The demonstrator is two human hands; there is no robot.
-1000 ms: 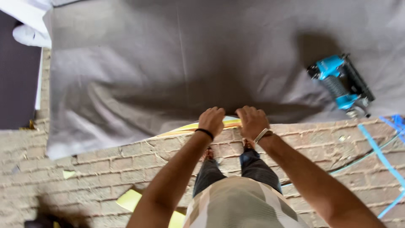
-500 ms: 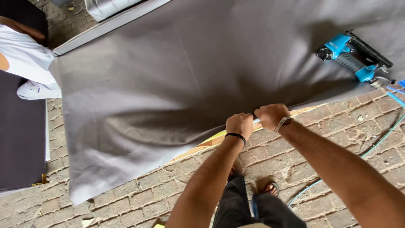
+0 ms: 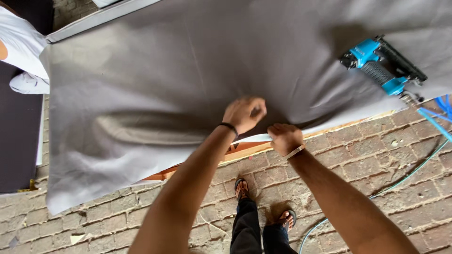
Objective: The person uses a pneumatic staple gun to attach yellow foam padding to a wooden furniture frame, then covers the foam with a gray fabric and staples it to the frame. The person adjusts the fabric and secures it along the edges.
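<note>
Head view: left hand (image 3: pixel 244 114) fisted, pressing grey fabric (image 3: pixel 188 84) flat; right hand (image 3: pixel 284 138) gripping fabric edge just beside it, over wooden frame edge (image 3: pixel 245 149). Fabric draped, wrinkled left of hands, apparently unfastened here. Blue staple gun (image 3: pixel 381 70) rests well right, untouched.

Your left hand (image 3: pixel 244 114) on grey fabric (image 3: pixel 155 89), right hand (image 3: pixel 284 138) at fabric edge just beside it; narrow gap between them. Open fabric left of and above left hand, only soft folds there, pass freely. Right side blocked: blue nail gun (image 3: pixel 382 67) lies on fabric, blue air hose (image 3: pixel 435 123) trails from it over brick floor (image 3: pixel 376 164). Wooden frame edge (image 3: pixel 245 149) runs under fabric below hands. Far left: another person's white garment (image 3: pixel 21 47) beside fabric corner. Own feet on bricks below.
</note>
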